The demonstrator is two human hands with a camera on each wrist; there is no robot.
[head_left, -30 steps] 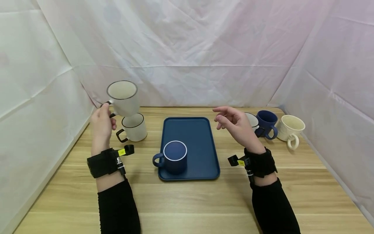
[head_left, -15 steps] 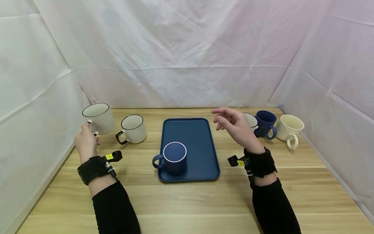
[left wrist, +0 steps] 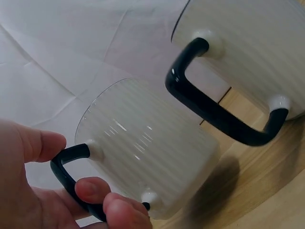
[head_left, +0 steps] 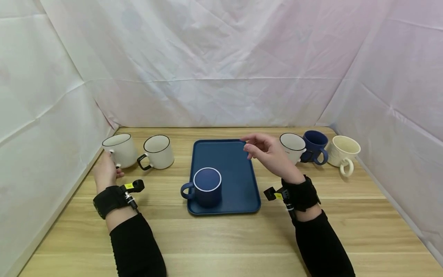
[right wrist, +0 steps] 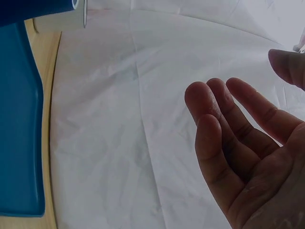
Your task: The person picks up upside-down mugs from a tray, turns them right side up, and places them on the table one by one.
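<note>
Two fingers and thumb of my left hand (head_left: 105,169) pinch the black handle of the white mug (head_left: 121,149) at the table's (head_left: 221,234) far left (rigid, breakable, glaze probably slick), while my right hand (head_left: 268,154) hovers empty, fingers relaxed.

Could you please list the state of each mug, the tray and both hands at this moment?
Left hand: grips the handle of the far-left mug.
Far-left mug: upright on the table.
Second white mug: upright, untouched.
Blue mug: upright on the tray.
Tray: flat on the table.
Right hand: empty, over the tray's far corner.
Three right mugs: upright.
</note>
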